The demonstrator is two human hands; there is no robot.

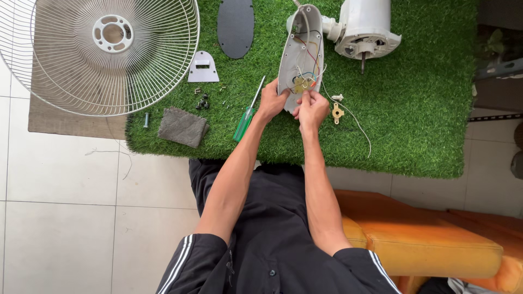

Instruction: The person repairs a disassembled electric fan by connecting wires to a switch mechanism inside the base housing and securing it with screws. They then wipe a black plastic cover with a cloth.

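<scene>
Head view: we are looking down at a green turf mat (414, 125) with fan parts spread on it. We are working on the open fan housing (301, 49), a long white shell lying with its long axis running away from us, near end at the hands, far end up by the white motor (364, 30). Our left hand (271, 100) is gripping the housing's near left edge, fingers curled around the rim. Our right hand (311, 106) is sitting just below the near end, fingertips pinched narrow on the small yellow switch part (301, 83) and its coloured wires (308, 54) inside the shell; we cannot tell whether it is grasping the part or a wire. So the part is lying straight ahead of the right fingers, touching them, and the right hand is the nearer one.

Around the hands: a green-handled screwdriver (248, 117) is lying just left of the left wrist, slanted. A small brass fitting (337, 112) and a thin white cord (357, 122) are lying right of the right hand. Further left we are seeing loose screws (203, 102), a grey cloth (183, 127), a small grey plate (203, 67), a black oval cover (235, 27) and the wire fan guard (103, 51) overhanging the floor.
</scene>
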